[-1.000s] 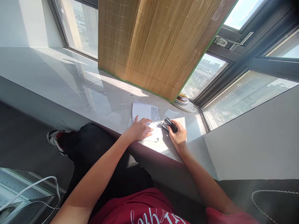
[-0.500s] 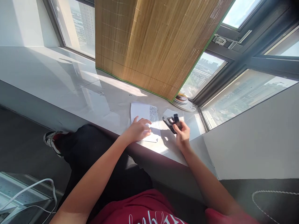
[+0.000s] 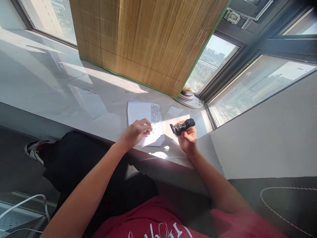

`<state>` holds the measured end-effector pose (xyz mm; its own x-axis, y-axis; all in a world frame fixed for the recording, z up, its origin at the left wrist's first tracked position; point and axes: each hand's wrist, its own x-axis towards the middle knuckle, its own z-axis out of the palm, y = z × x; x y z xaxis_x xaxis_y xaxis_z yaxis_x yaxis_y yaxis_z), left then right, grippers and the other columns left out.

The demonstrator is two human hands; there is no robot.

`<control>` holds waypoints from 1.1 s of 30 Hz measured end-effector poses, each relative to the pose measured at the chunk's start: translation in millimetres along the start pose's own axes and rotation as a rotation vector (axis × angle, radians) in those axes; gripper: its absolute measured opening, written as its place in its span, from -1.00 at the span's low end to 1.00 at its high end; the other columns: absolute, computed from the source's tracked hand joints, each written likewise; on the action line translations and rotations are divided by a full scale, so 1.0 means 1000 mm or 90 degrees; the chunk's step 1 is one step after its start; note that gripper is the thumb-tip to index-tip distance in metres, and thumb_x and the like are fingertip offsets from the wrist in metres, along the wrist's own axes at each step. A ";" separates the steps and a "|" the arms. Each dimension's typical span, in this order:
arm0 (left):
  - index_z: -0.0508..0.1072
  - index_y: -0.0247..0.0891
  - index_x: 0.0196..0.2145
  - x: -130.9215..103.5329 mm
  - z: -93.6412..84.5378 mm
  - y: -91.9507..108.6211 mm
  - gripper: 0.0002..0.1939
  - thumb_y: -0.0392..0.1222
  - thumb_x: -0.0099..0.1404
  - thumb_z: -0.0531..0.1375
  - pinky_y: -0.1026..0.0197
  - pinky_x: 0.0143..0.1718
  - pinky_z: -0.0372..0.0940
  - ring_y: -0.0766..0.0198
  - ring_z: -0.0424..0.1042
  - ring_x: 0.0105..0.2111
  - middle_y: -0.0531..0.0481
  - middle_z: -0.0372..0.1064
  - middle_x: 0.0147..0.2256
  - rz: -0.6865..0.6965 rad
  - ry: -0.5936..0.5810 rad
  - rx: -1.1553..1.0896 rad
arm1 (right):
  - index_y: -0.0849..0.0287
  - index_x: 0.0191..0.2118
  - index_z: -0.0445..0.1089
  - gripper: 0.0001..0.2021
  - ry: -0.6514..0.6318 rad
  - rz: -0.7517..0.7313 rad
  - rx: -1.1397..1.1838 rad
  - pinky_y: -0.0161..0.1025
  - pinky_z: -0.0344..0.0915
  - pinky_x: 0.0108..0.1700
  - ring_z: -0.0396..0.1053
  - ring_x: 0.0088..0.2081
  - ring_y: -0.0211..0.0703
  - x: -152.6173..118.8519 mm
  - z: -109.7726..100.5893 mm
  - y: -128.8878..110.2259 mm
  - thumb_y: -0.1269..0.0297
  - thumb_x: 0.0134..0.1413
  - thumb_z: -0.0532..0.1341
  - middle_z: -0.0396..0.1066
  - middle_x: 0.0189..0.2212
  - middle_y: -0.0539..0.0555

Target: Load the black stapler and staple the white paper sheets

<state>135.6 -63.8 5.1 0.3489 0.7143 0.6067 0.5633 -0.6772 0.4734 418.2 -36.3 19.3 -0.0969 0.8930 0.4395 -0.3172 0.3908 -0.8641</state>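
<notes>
In my right hand (image 3: 188, 140) is a black stapler (image 3: 187, 125) with silver metal parts, its jaws spread apart, held above the sill. My fingers wrap round it from below and cover part of its body. White sheets of paper (image 3: 138, 110), with a block of dense dark print on their right part, lie on the sill. Over their lower left edge is my left hand (image 3: 137, 131), fingers loosely bent and apart, holding nothing. Whether its fingertips touch the paper I cannot tell.
A bamboo blind (image 3: 146, 43) hangs over the sill (image 3: 106, 112). A stack of round plates (image 3: 188, 97) stands in the window corner. Small dark bits (image 3: 90, 91) lie left of the paper. A white slip (image 3: 175, 111) lies behind the stapler.
My right hand has turned the stapler, so its metal inner part now shows side-on. My left hand's fingers have drawn in from lying spread on the paper. The whole view has shifted.
</notes>
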 end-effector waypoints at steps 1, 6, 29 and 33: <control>0.58 -0.18 -0.24 0.000 0.000 0.000 -0.80 -0.45 0.41 0.24 0.13 -0.10 0.40 0.19 0.54 -0.19 -0.05 0.58 -0.05 -0.002 -0.002 -0.001 | -0.01 -0.18 0.55 -0.63 -0.005 -0.002 0.004 0.24 0.49 0.27 0.46 -0.21 -0.12 0.000 0.000 0.000 -0.03 -0.01 0.60 0.47 -0.24 0.00; 0.62 -0.18 -0.16 0.002 0.001 -0.002 -0.71 -0.47 0.45 0.14 0.09 -0.07 0.42 0.18 0.54 -0.21 -0.08 0.60 -0.04 -0.018 -0.025 0.010 | -0.01 -0.22 0.50 -0.62 -0.012 0.013 0.000 0.21 0.53 0.19 0.46 -0.23 -0.12 -0.002 0.001 0.000 -0.03 -0.01 0.59 0.46 -0.25 -0.01; 0.74 -0.12 -0.13 -0.012 -0.029 -0.021 -0.76 -0.37 0.35 0.31 0.03 0.08 0.51 0.04 0.67 -0.08 -0.08 0.70 -0.11 -0.154 0.072 -0.087 | 0.20 -0.08 0.67 -0.50 -0.091 0.148 -0.326 -0.04 0.45 -0.14 0.54 -0.23 0.06 0.062 0.091 0.035 0.00 -0.12 0.55 0.66 -0.24 0.14; 0.71 -0.12 -0.15 -0.012 -0.036 -0.014 -0.72 -0.31 0.45 0.18 0.00 -0.01 0.49 0.06 0.59 -0.18 -0.13 0.61 -0.20 -0.205 0.269 0.030 | 0.22 -0.07 0.68 -0.51 -0.149 0.114 -0.363 0.04 0.46 -0.10 0.58 -0.20 0.15 0.056 0.104 0.056 -0.01 -0.07 0.51 0.69 -0.23 0.17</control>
<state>96.2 -69.2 13.8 -0.1740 0.7449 0.6440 0.6288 -0.4192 0.6548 296.9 12.2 21.4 -0.3253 0.9083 0.2629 0.2686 0.3554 -0.8953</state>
